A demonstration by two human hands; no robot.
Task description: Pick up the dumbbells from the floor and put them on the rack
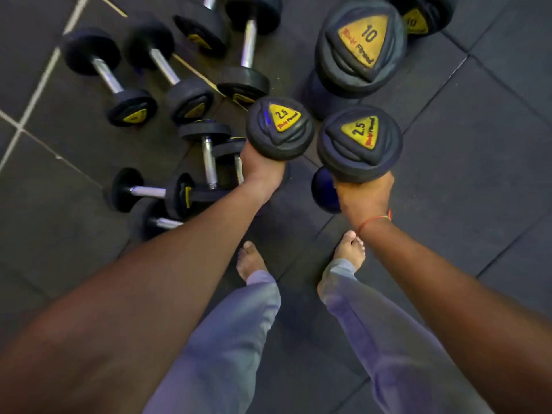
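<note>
Gripping one dumbbell apiece, both hands are held out over the dark floor (478,180), each weight turned end-up so its yellow label faces the camera. The left hand (263,171) is wrapped tight round the bar of the left 2.5 dumbbell (279,128), fingers hidden under the head. The right hand (366,198) is likewise clenched round the bar of the right 2.5 dumbbell (360,141), whose lower head shows just left of the wrist; a red thread (375,219) circles that wrist. The two raised heads sit close side by side, not touching. Just beyond them a 10 dumbbell (361,46) stands upright on the floor, with another 10 (424,13) behind it at the top edge. To the left, several smaller dumbbells lie on their sides: a pair (137,76) with chrome bars near the pale tile lines, two more (239,46) farther back, and a loose cluster (191,180) under the left forearm, some crossing one another. Bare feet (298,258) and grey trouser legs (298,339) show below. No rack is in sight.
</note>
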